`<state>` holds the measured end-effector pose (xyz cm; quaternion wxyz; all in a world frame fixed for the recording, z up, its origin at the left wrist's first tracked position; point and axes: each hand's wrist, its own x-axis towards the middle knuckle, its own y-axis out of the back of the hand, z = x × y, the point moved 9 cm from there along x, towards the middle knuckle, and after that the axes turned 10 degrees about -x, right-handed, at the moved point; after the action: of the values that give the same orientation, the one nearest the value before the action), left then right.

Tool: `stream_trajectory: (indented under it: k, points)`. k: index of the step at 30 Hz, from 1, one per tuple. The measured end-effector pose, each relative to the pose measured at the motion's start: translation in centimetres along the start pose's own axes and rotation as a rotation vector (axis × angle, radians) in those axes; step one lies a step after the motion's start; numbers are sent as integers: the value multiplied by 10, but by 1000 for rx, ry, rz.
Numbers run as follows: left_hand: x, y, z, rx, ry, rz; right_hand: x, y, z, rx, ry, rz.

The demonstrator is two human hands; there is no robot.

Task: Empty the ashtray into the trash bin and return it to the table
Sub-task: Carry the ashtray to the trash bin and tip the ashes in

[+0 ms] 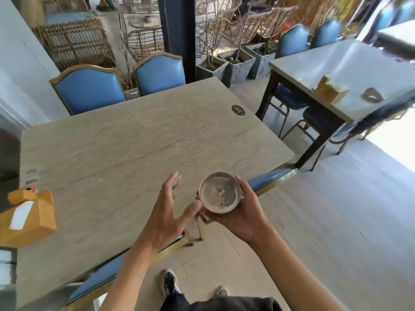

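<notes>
A round metal ashtray (219, 193) with grey ash and a few pale bits in it is held level in my right hand (241, 213), just off the near right corner of the beige stone-look table (134, 142). The fingers cup it from below and from the right. My left hand (167, 213) is beside it on the left, open with fingers spread, its thumb close to the ashtray's lower left rim. No trash bin is in view.
A yellow tissue box (28, 221) sits at the table's left edge. Blue chairs stand at the far side (89, 88) and tucked under the near side (105, 277). A second table (336, 63) with a box and ashtray is right. Open floor lies to the right.
</notes>
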<state>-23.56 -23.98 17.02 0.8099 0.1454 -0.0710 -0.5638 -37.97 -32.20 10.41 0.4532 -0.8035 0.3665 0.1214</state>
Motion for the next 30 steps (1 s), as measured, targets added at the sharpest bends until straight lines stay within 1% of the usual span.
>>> stream_trajectory:
  k: [6, 9, 13, 16, 20, 26, 30]
  points:
    - [24, -65, 0, 30, 40, -106, -41, 79, -52, 117, 124, 61]
    - [44, -99, 1, 79, 61, -191, -52, 112, -75, 170, 171, 102]
    - [85, -141, 3, 115, 72, -291, -57, 155, -108, 265, 230, 145]
    - [124, -168, 9, 115, 58, -335, -56, 185, -133, 308, 265, 197]
    - [177, -203, 21, 119, 21, -371, -46, 222, -165, 286, 272, 300]
    - [259, -251, 27, 81, 45, -430, -28, 273, -210, 269, 234, 488]
    - [301, -273, 25, 92, 47, -479, -11, 289, -240, 294, 226, 484]
